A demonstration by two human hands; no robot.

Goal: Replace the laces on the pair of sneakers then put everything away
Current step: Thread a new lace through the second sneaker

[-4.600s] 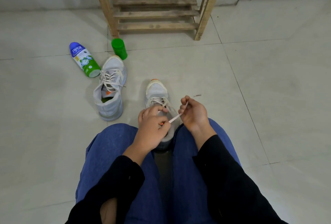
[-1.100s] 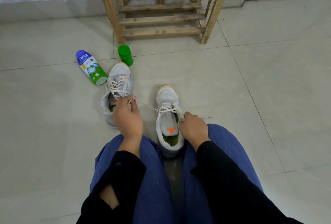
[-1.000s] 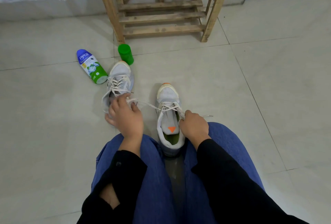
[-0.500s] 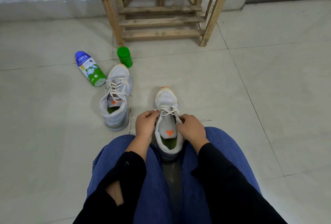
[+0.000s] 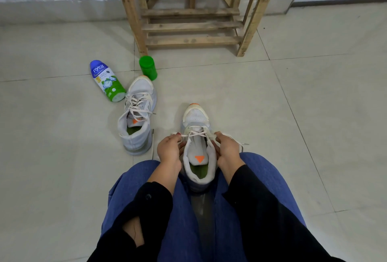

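The left hand (image 5: 168,150) pinched the lace (image 5: 195,134) beside the sneaker (image 5: 200,169); the right hand (image 5: 227,149), fingers curled, seemed to grip its other end.

lace (image 5: 196,133) partly under right hand (image 5: 227,150), rack (image 5: 192,27) cropped

One wide-angle camera, worn on the person's head, looks forward and down over the floor (image 5: 314,115), close above the left hand (image 5: 168,150) and right hand (image 5: 227,150), reaching the wooden rack (image 5: 188,25) at the frame's top.
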